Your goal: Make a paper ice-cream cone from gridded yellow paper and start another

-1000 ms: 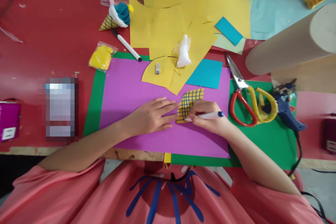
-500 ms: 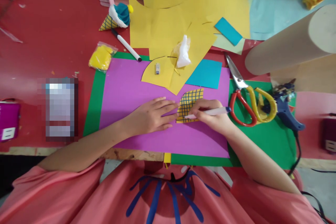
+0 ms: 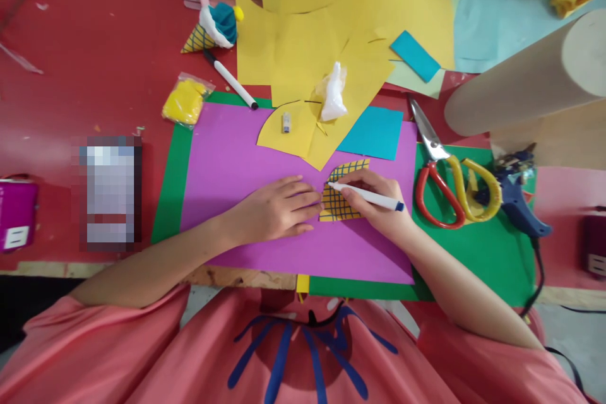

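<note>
On the purple sheet point(image 3: 227, 189) lay 1 yellow paper piece point(image 3: 334, 203), dark-gridded, right of the sheet's centre. The left hand point(image 3: 279, 207) rested flat on the sheet, fingers slightly spread, fingertips at the piece. The right hand point(image 3: 387, 222) held 1 white marker point(image 3: 374, 196) between pinched fingers, tip at the piece. Right of the sheet lay 1 pair of scissors point(image 3: 439, 153) and 1 blue glue gun point(image 3: 517, 203).

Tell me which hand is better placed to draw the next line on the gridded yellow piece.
Right, most likely: the right hand holds the white marker, tip at the gridded yellow piece. The left hand lies flat on the purple sheet, beside that piece's left edge, holding no pen.
</note>
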`<control>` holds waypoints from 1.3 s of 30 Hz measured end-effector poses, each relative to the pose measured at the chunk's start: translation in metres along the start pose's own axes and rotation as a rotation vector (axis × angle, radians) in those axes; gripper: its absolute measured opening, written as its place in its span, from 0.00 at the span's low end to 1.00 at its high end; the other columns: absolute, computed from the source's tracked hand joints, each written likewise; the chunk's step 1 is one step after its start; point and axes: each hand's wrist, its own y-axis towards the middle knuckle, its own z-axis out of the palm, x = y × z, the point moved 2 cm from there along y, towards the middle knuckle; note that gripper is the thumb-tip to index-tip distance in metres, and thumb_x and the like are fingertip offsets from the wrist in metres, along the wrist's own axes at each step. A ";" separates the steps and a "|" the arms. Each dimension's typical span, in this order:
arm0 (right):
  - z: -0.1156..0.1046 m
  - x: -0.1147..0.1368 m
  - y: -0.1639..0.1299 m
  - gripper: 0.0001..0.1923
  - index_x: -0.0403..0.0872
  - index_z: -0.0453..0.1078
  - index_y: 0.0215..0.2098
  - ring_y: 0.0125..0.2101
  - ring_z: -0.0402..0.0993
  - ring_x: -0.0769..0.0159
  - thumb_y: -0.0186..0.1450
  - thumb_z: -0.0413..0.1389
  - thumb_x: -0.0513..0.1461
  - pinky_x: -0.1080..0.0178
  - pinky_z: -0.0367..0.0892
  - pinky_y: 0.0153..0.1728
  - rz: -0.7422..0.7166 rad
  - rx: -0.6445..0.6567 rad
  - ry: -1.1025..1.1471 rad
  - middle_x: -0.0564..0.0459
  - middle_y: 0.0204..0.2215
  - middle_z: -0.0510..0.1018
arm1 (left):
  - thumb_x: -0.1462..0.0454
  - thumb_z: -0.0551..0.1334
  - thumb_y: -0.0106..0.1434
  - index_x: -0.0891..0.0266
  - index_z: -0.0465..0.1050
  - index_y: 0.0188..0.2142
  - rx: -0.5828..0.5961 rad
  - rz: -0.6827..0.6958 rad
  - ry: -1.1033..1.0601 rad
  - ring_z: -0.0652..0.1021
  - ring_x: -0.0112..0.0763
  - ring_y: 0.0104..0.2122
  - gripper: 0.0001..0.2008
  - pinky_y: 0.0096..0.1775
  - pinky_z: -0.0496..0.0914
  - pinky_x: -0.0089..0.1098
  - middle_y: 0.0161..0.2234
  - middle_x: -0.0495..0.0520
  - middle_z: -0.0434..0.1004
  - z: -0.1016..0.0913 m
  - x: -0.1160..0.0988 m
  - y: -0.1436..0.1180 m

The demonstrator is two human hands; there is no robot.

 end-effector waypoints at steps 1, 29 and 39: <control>0.000 0.000 0.000 0.07 0.45 0.73 0.37 0.29 0.76 0.68 0.64 0.57 0.40 0.66 0.68 0.30 0.004 -0.001 -0.006 0.52 0.32 0.81 | 0.60 0.58 0.67 0.63 0.74 0.47 -0.003 0.000 0.001 0.74 0.38 0.50 0.12 0.57 0.67 0.44 0.48 0.56 0.77 0.000 0.000 0.000; -0.001 0.007 0.000 0.07 0.44 0.72 0.25 0.23 0.69 0.72 0.61 0.56 0.36 0.68 0.62 0.25 -0.094 0.124 0.024 0.55 0.22 0.75 | 0.61 0.59 0.66 0.60 0.76 0.44 -0.001 -0.002 -0.006 0.74 0.38 0.50 0.10 0.57 0.68 0.44 0.48 0.56 0.77 -0.003 0.001 0.001; 0.000 0.004 -0.002 0.10 0.44 0.69 0.23 0.22 0.66 0.72 0.62 0.56 0.37 0.68 0.60 0.25 -0.173 0.170 0.000 0.56 0.20 0.72 | 0.61 0.58 0.67 0.61 0.76 0.44 -0.012 0.003 0.001 0.74 0.39 0.50 0.11 0.56 0.69 0.45 0.48 0.57 0.76 -0.004 0.001 0.001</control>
